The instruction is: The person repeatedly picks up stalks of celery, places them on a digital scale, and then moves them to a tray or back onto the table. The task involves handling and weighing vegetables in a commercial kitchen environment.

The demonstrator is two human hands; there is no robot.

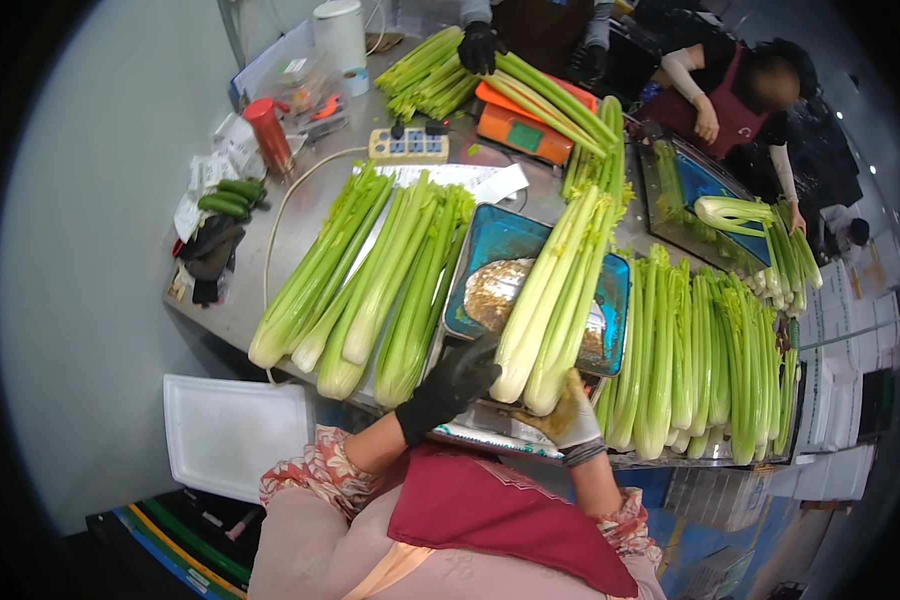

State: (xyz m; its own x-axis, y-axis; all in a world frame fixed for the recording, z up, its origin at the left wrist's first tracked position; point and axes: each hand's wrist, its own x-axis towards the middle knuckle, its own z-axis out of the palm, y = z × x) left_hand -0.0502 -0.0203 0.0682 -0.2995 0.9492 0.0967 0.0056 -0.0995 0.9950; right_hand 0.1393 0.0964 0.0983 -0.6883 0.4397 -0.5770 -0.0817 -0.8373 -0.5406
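Two pale green celery bunches [545, 330] lie side by side on a blue-lined tray scale [615, 310], root ends toward me. My left hand [455, 385], in a black glove, is closed against the left side of the root ends. On the other side my right hand [568, 418], in a soiled white and grey glove, cups the right bunch's base from below, thumb up its side. Some fingers of both hands are hidden by the celery. Left of the scale lies a group of celery bunches [370, 290]; a longer row of celery [690, 350] lies to its right.
An orange scale [525, 135] stands at the back, where a person's black-gloved hand [478, 48] holds celery. Another person [710, 100] works at the right. A power strip [408, 145], red bottle [268, 135] and cucumbers [232, 200] sit leftward. A white foam box [235, 435] is below.
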